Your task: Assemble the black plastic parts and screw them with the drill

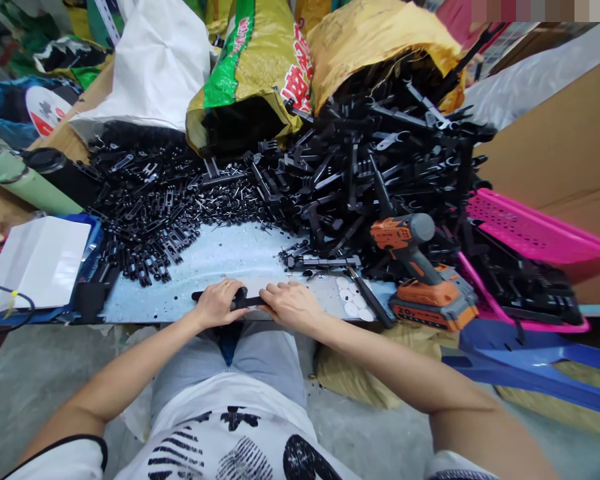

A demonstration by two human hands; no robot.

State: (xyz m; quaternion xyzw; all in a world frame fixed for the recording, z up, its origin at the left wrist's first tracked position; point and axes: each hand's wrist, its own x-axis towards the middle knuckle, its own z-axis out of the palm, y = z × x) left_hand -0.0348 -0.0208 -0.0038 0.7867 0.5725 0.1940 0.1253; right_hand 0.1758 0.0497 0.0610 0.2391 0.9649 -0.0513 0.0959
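At the table's near edge, a long black tool part [251, 302] lies level between my hands. My left hand [217, 304] is closed around its left portion, with a dark end sticking out past the palm. Bent fingers of my right hand [291, 305] grip the other end, which they cover. Just beyond, a pile of black slotted parts [150, 207] spreads to the left, and small pins [230, 200] lie in the middle. To the right is a heap of black wrench-like tools [350, 167]. A hammer-like tool with a dark handle [370, 298] lies right of my right hand.
An orange cordless drill [415, 267] stands on its battery at right, by a pink basket [545, 230] of black parts. Open sacks [260, 60] line the back. White paper [45, 260] and a green cylinder [40, 187] are left. A blue plastic stool [540, 360] is lower right.
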